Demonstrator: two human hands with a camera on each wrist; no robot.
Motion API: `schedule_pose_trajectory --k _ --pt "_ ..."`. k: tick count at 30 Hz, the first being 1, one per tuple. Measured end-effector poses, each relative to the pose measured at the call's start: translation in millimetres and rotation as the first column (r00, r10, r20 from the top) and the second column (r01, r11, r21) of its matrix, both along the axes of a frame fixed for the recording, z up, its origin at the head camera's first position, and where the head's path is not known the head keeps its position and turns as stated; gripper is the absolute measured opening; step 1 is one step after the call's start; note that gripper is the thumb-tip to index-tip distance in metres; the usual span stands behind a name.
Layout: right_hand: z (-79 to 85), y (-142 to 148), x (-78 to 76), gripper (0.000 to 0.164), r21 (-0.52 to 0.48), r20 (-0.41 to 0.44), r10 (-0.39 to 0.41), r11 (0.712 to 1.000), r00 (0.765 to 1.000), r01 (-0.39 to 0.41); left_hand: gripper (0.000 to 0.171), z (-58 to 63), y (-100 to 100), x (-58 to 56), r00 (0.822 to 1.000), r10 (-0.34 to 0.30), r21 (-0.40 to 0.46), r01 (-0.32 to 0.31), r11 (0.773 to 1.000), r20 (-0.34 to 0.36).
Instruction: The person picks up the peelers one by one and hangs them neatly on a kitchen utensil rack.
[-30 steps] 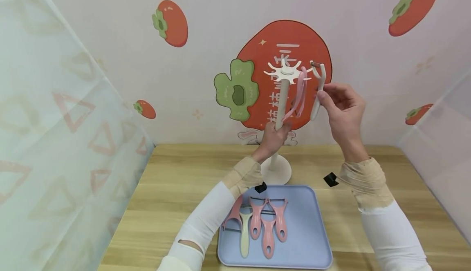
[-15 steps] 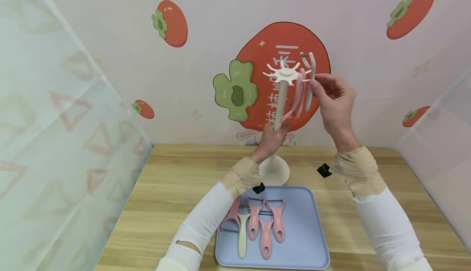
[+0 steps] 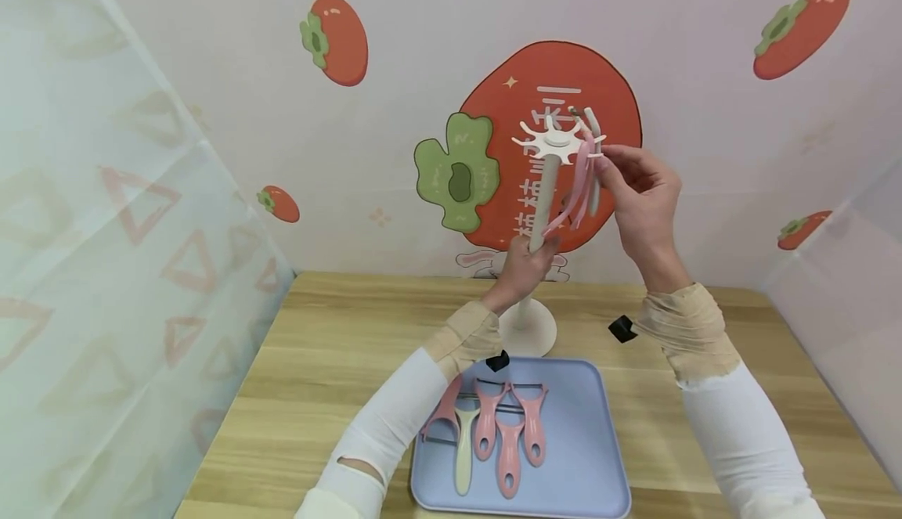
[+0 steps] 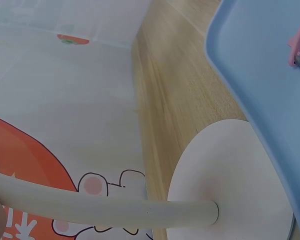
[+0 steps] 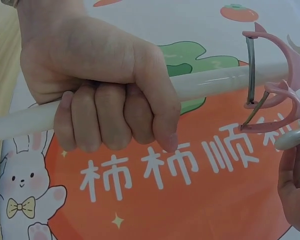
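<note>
Head view: from above, facing forward and down, farthest off; takes in bench (image 3: 338, 339), wall (image 3: 395, 96), tray (image 3: 581, 441), left hand (image 3: 523, 268), right hand (image 3: 644, 198). Left wrist view: close beside pole (image 3: 546, 198), turned sideways, facing along it to base (image 3: 532, 333) and tray edge. Right wrist view: near, also sideways, facing across at left hand, wall behind. Pole in all three. Head and left wrist share base; head and right wrist share hanging pink peelers (image 3: 581, 182).
</note>
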State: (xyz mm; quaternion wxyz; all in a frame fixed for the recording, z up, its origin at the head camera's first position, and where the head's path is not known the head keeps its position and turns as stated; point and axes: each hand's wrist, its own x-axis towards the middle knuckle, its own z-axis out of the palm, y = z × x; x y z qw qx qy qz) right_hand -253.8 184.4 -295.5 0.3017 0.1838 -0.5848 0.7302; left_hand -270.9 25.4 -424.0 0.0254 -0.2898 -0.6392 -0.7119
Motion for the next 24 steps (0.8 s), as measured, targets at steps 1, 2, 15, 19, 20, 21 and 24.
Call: schedule_pose_trajectory --k 1,2,15,19,20,21,24 --pt "-0.1 0.3 0.2 0.021 0.003 0.000 0.003 1.000 1.000 -0.003 0.054 0.5 0.5 0.1 1.000 -0.001 0.001 0.001 1.000 -0.002" --pt "-0.2 0.4 0.1 0.022 0.004 0.001 0.013 1.000 1.000 -0.013 0.054 1.1 0.7 0.4 1.000 0.002 0.000 -0.002 1.000 -0.004" --pt "-2.1 2.4 0.5 0.021 0.041 0.031 0.032 0.999 0.999 -0.033 0.056 5.6 1.0 1.2 1.000 0.012 -0.013 -0.011 1.000 0.016" --pt "-4.4 2.2 0.8 0.020 0.039 0.042 0.052 0.998 0.998 -0.053 0.055 3.5 1.3 0.5 1.000 0.008 -0.016 -0.008 1.000 0.015" --pt "-5.2 2.0 0.6 0.020 0.042 0.043 0.053 0.998 0.998 -0.055 0.055 3.0 1.4 0.5 1.000 0.007 -0.014 -0.007 1.000 0.013" --pt "-6.0 1.8 0.3 0.020 0.049 0.044 0.051 0.997 0.998 -0.053 0.055 2.3 1.5 0.4 1.000 0.006 -0.013 -0.006 1.000 0.012" --pt "-8.4 1.3 -1.1 0.021 0.064 0.048 0.041 0.997 0.998 -0.044 0.055 0.4 2.1 0.0 1.000 0.008 -0.007 -0.008 1.000 0.012"
